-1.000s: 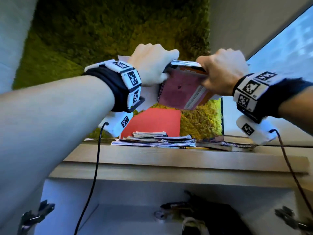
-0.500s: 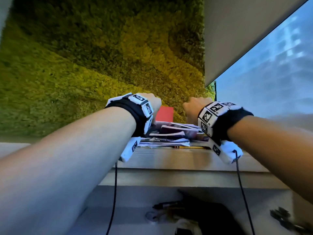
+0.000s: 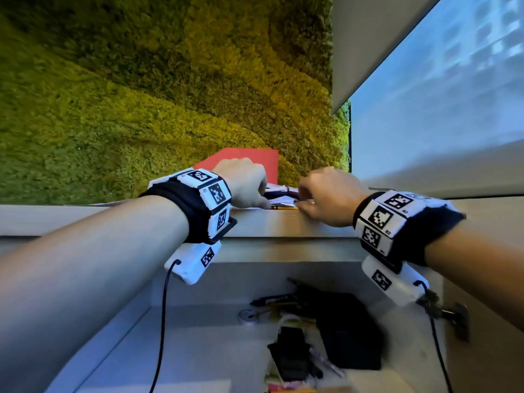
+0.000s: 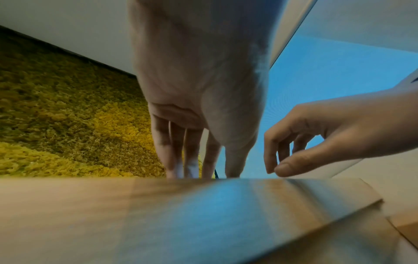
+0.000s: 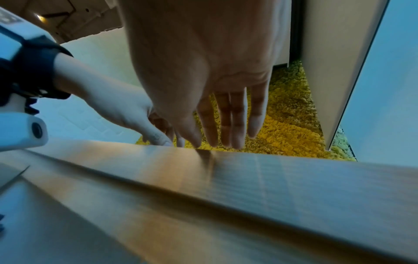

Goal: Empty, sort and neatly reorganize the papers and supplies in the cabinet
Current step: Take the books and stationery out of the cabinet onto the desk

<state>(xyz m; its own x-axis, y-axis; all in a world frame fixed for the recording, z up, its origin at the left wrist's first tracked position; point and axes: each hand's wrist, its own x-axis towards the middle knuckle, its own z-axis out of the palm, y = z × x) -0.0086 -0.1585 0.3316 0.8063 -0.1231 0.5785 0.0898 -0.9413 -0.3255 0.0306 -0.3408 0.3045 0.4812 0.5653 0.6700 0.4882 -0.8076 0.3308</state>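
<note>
A low stack of notebooks and papers (image 3: pixel 282 195) lies on the wooden cabinet top (image 3: pixel 283 225), in front of a red folder (image 3: pixel 255 158) that leans on the moss wall. My left hand (image 3: pixel 246 182) rests at the stack's left end, its fingers (image 4: pixel 192 160) straight and reaching down behind the top's edge. At the right end my right hand (image 3: pixel 326 197) hovers with relaxed fingers (image 5: pixel 226 121) and nothing in it. The hands and the top's edge hide most of the stack.
Below the top, the open cabinet holds a black pouch (image 3: pixel 348 330), pens (image 3: pixel 269 299), a small white roll (image 3: pixel 248 316) and a dark device (image 3: pixel 292 355). A door hinge (image 3: pixel 453 319) juts out at the right. A window (image 3: pixel 439 109) adjoins the moss wall (image 3: pixel 141 95).
Both hands held a maroon notebook bundle in the air a second ago. They lowered it onto the stack on the cabinet top and have loosened their grip.
</note>
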